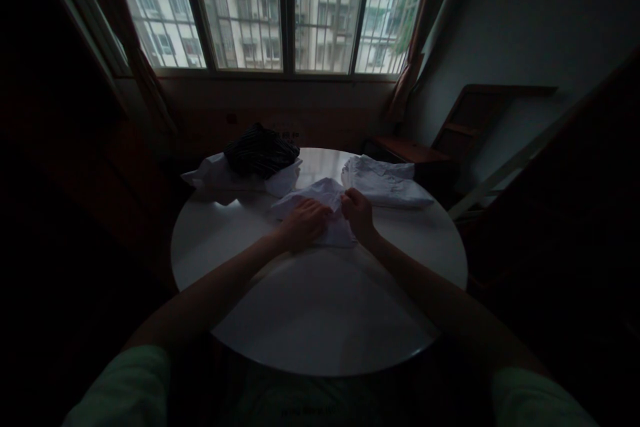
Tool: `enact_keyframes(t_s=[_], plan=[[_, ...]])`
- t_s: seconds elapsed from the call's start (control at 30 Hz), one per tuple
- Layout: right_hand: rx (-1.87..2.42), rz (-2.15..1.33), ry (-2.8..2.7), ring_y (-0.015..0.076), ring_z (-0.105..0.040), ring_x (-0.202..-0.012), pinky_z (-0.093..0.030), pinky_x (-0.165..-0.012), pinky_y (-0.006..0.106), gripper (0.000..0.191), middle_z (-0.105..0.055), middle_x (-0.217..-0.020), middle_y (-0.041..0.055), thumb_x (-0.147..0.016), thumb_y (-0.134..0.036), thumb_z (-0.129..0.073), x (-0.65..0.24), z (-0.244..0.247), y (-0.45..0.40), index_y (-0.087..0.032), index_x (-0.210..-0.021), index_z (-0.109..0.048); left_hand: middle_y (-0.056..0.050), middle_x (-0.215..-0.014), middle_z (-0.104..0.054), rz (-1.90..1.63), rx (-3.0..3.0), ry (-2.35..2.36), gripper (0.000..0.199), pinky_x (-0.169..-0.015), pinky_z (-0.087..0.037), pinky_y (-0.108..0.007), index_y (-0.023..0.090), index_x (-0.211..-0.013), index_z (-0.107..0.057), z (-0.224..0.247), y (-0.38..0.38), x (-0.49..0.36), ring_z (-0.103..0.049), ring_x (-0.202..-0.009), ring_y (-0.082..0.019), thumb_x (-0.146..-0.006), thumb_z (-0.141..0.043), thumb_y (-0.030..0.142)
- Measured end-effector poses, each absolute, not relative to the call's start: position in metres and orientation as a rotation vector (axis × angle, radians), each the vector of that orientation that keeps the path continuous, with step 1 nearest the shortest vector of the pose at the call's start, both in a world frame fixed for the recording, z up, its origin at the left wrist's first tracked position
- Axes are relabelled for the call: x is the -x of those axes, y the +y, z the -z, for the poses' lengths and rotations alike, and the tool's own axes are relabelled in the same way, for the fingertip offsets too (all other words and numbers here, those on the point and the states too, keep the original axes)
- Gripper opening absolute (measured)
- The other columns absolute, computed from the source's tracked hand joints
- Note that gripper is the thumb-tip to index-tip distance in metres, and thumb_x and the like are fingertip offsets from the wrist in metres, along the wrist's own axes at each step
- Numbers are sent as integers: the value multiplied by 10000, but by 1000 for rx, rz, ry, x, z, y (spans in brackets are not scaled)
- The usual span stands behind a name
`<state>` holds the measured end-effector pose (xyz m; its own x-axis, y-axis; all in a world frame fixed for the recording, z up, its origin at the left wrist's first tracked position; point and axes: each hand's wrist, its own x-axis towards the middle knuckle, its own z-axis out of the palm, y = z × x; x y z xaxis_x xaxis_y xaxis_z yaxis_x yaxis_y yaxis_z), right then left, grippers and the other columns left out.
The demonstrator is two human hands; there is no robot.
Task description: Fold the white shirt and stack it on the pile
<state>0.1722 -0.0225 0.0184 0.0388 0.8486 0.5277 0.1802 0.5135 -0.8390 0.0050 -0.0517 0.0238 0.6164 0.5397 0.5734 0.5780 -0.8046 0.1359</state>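
The cloth (336, 230) lies under the flat left hand (304, 221); the right hand (358, 212) is pinching its edge, beside the left.

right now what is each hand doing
left hand: resting flat on the white cloth
right hand: closed, pinching the white cloth's edge

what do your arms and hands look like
Left hand and right hand are ungloved. Left sleeve and right sleeve are short, pale green and loose, with no markings visible. Too dark to tell if any rings are worn.
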Motion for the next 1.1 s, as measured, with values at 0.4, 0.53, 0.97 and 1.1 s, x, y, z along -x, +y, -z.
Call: enact_keyframes(t_s=[0.4, 0.53, 0.97, 1.1], plan=[[1037, -414, -1707, 81, -375, -440, -274, -462, 203, 220, -369, -474, -65, -785, -333, -441, -171, -18, -26, -202, -612, -408, 15, -733, -548, 1009, 3381, -1380, 202, -661, -383, -214, 146, -783, -554, -15, -36, 5, -480, -704, -111, -751, -519, 342], [1023, -239, -1847, 90, -420, -495, -292, -501, 207, 197, -458, -549, -36, -803, -349, -449, -167, -14, -34, -187, -694, -475, 22, -670, -522, 1366, 3258, -1559, 233, -643, -381, -219, 136, -716, -546, -5, -28, 1, -465, -663, -107, -718, -559, 368], [1162, -98, -2203, 87, -416, -503, -229, -512, 218, 317, -490, -535, -16, -774, -436, -541, -157, -21, -53, -172, -600, -518, 59, -543, -450, 1624, 3475, -2047, 235, -397, -262, -164, 148, -797, -564, -3, -23, 12, -364, -420, -45, -699, -565, 361], [1162, -113, -2261, 88, -430, -506, -231, -510, 217, 306, -515, -547, -14, -767, -442, -542, -159, -19, -49, -175, -619, -554, 83, -474, -374, 1446, 3559, -2141, 193, -321, -171, -168, 165, -830, -563, -12, -27, 16, -280, -330, -36, -709, -539, 314]])
